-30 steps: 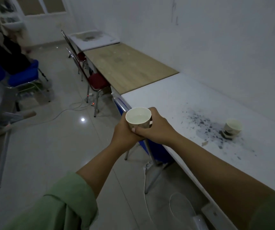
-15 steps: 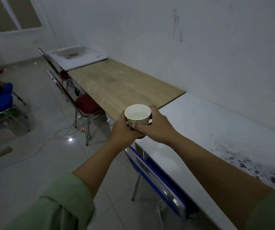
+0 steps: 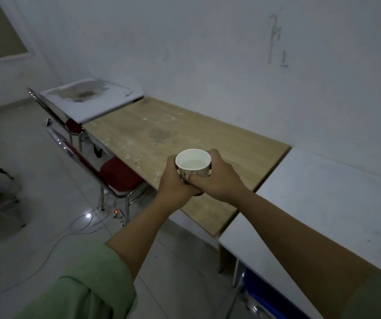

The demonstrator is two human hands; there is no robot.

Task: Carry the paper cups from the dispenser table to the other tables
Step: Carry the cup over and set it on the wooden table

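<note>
1. You hold the paper cup (image 3: pixel 193 162) upright in both hands, out in front of you and above the near front part of the wooden counter (image 3: pixel 184 146).
2. Your left hand (image 3: pixel 175 183) wraps the cup's left side and your right hand (image 3: pixel 219 178) the right side; each grip is pressed around the cup wall, with the right thumb lying across its front.
3. The cup holds a pale liquid well below the rim, though the dim light makes it hard to say what it is.
4. Half a second ago the cup hung over the wooden counter's front edge, near the join with the white counter (image 3: pixel 322 203); now it sits further in over the wood.
5. The wooden counter fills more of your view than before, and the stained white counter (image 3: pixel 88 97) beyond it looks closer.
6. The red chair (image 3: pixel 118 173) stands tucked at the wooden counter's front edge, left of the cup.
7. Both green sleeves (image 3: pixel 81 288) remain pushed up your forearms.
</note>
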